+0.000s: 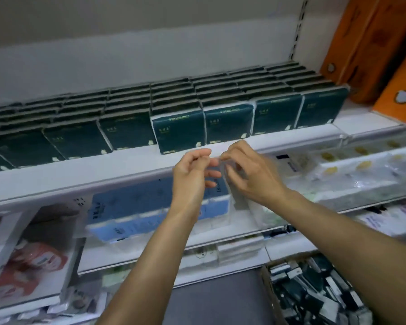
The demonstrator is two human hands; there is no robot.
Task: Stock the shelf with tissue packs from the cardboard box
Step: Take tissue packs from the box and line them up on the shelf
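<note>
Landmark: the white shelf (pixel 131 167) carrying the dark green tissue packs (pixel 181 132).

The tissue packs stand upright in rows across this shelf, front faces outward, filling it from the left edge to the orange boxes (pixel 370 50) at the right end. One pack near the middle sits slightly forward of its neighbours, close to the shelf's front lip.

Both hands are raised just in front of that lip, below the forward pack. The left hand (pixel 192 174) and the right hand (pixel 246 174) meet fingertip to fingertip. Grip state: each hand's thumb and fingers are curled and pinch a thin, clear strip of film (pixel 217 160) stretched between them; the strip is blurred and its exact nature cannot be told.

Below the shelf, a lower tier holds blue tissue bundles (pixel 136 207) behind the forearms, with clear-wrapped goods (pixel 352 174) to the right.

Below and to the right of the shelf, at floor level, the cardboard box (pixel 270 292) stands open, holding more dark packs lying loose at mixed angles.
</note>
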